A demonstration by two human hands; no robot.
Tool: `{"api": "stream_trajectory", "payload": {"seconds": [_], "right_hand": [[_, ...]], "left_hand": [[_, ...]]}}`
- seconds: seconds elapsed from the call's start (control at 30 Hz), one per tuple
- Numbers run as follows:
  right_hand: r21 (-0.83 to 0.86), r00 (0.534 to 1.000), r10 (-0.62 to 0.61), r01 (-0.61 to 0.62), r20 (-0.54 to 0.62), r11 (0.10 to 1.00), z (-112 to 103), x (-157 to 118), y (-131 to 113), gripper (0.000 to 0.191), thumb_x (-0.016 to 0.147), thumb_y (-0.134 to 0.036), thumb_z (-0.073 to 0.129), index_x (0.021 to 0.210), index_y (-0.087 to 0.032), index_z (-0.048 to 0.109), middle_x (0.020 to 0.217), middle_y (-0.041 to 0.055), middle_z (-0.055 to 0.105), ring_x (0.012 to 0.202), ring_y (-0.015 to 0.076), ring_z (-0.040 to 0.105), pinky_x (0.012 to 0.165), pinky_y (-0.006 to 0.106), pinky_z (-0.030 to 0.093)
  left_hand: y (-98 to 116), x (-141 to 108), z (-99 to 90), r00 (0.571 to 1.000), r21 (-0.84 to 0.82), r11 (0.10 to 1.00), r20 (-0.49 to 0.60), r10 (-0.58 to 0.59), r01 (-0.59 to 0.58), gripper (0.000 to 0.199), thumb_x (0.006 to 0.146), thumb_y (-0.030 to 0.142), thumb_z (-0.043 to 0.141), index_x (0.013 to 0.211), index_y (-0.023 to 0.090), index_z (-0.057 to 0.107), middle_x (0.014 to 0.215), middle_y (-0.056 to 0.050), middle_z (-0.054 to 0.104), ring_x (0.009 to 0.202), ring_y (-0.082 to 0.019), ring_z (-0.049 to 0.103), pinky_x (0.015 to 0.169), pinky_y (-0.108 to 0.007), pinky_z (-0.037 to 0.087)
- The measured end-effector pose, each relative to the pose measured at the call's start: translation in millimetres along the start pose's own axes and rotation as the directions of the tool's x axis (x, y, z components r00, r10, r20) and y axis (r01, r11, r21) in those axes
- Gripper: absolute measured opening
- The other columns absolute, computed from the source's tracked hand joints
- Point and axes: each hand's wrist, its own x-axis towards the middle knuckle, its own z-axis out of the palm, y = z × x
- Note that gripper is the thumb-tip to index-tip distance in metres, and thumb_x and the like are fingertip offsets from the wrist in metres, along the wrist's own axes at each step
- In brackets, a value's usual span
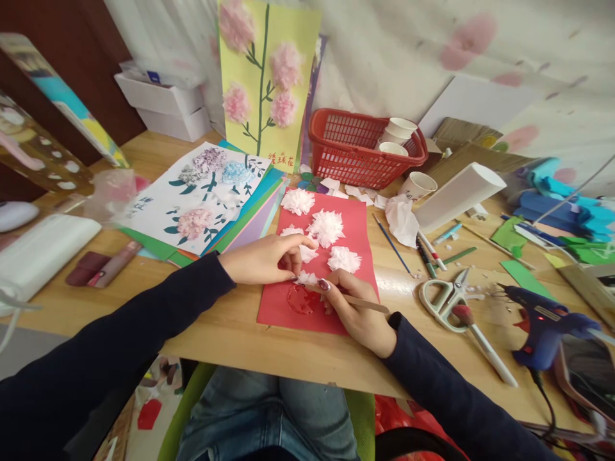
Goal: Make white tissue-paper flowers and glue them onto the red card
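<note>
A red sheet of paper (pixel 353 218) lies on the table before me, with several white crumpled-paper flowers (pixel 327 228) on it. Near its lower end is a shiny red ring (pixel 302 299), apparently wet glue. My right hand (pixel 358 314) grips a thin flat wooden stick (pixel 368 303), its tip by a small white paper tuft (pixel 307 278) at the ring's upper edge. From the left, my left hand (pixel 269 257) rests over the sheet, fingers curled and thumb tip beside the same tuft; whatever its fingertips pinch is hidden.
Finished flower pictures (pixel 196 198) lie left on coloured sheets; a yellow one (pixel 264 83) stands behind. A red basket (pixel 365 150) with paper cups is at the back. Scissors (pixel 446 298), a brush (pixel 485 346) and a lit blue glue gun (pixel 538 323) lie right.
</note>
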Motion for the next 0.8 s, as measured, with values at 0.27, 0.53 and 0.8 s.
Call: {"api": "stream_trajectory", "payload": {"seconds": [0.27,0.53,0.8], "right_hand": [[-0.088,1.000,0.000,0.001,0.006,0.996,1,1,-2,0.036,0.100,-0.044,0.045,0.072,-0.021,0.050,0.062,-0.0003,0.055,0.054,0.0133,0.051,0.054,0.026,0.040],[0.016,0.999,0.038,-0.038,-0.024,0.999,3,2,-4,0.039,0.099,-0.048,0.048,0.070,-0.022,0.049,0.061,-0.0007,0.056,0.053,0.0131,0.053,0.053,0.027,0.042],[0.375,0.975,0.152,-0.082,-0.162,0.923,4,5,-3,0.042,0.092,-0.057,0.056,0.071,-0.020,0.055,0.052,-0.0032,0.056,0.045,0.0123,0.055,0.049,0.025,0.045]], "left_hand": [[0,1,-0.5,1.000,0.018,1.000,-0.006,-0.016,0.016,0.047,0.079,0.009,0.058,0.124,0.018,0.053,0.078,0.001,0.069,0.073,-0.014,0.066,0.069,-0.027,0.052],[5,-2,-6.7,0.996,0.095,0.995,-0.093,-0.015,0.024,0.045,0.079,0.011,0.055,0.123,0.018,0.055,0.083,-0.001,0.070,0.072,-0.013,0.062,0.067,-0.025,0.049],[13,-13,-8.9,0.988,0.176,0.983,-0.151,-0.016,0.043,0.043,0.077,0.008,0.053,0.118,0.019,0.061,0.089,-0.001,0.070,0.066,-0.011,0.056,0.063,-0.023,0.048]]}}
